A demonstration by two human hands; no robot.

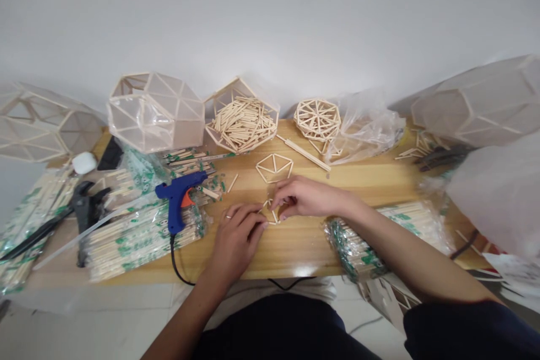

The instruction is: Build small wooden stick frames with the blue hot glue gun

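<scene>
Both my hands meet over a small frame of wooden sticks [270, 214] lying on the wooden table [371, 180]. My left hand [236, 233] lies palm down with a ring on one finger, its fingertips pressing the frame's left side. My right hand [306, 197] curls over the frame from the right, fingers pinched on its sticks. Just beyond them lies a finished flat stick panel [274, 167]. A blue glue gun [179, 197] rests on packs of sticks to the left of my left hand.
Plastic-wrapped stick packs [135, 236] lie left and another pack [379, 236] right. Along the wall stand a film-covered stick dome [154, 109], an open dome full of loose sticks [242, 118], a round lattice piece [317, 118], crumpled plastic [367, 124], and black cutters [82, 208].
</scene>
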